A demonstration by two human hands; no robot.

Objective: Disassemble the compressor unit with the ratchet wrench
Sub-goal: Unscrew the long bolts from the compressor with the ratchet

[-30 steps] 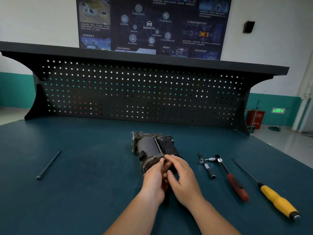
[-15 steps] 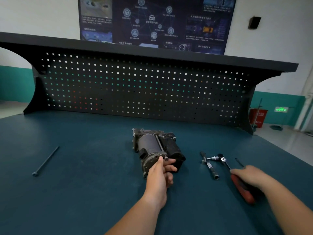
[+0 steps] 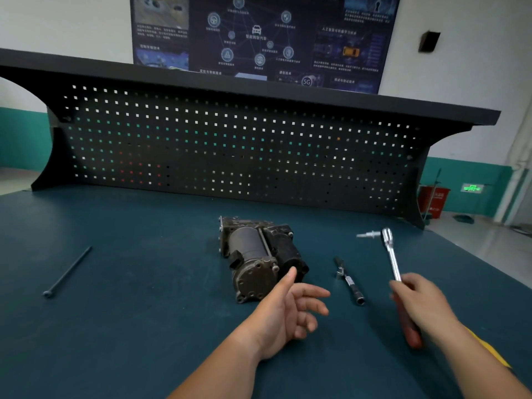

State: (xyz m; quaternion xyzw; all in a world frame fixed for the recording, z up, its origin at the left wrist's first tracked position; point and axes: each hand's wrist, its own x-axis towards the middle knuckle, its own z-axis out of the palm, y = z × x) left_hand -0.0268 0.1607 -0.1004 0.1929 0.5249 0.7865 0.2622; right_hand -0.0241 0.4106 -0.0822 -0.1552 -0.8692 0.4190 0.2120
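The dark compressor unit point(image 3: 256, 254) lies on the blue bench mat point(image 3: 144, 283), its round end cap facing me. My left hand point(image 3: 288, 312) hovers just in front of that cap with fingers spread and relaxed, holding nothing. My right hand point(image 3: 423, 306) grips the red handle of the ratchet wrench point(image 3: 391, 254), lifted off the mat, its chrome head with a side bit pointing away from me, to the right of the compressor.
A socket extension bar point(image 3: 349, 282) lies between the compressor and the wrench. A long black bolt point(image 3: 67, 272) rests far left. A yellow screwdriver handle point(image 3: 486, 347) peeks out under my right forearm. A black pegboard point(image 3: 230, 151) closes the back of the bench.
My right hand picked up the ratchet wrench and raised it off the mat. My left hand let go of the compressor's end cap and opened.
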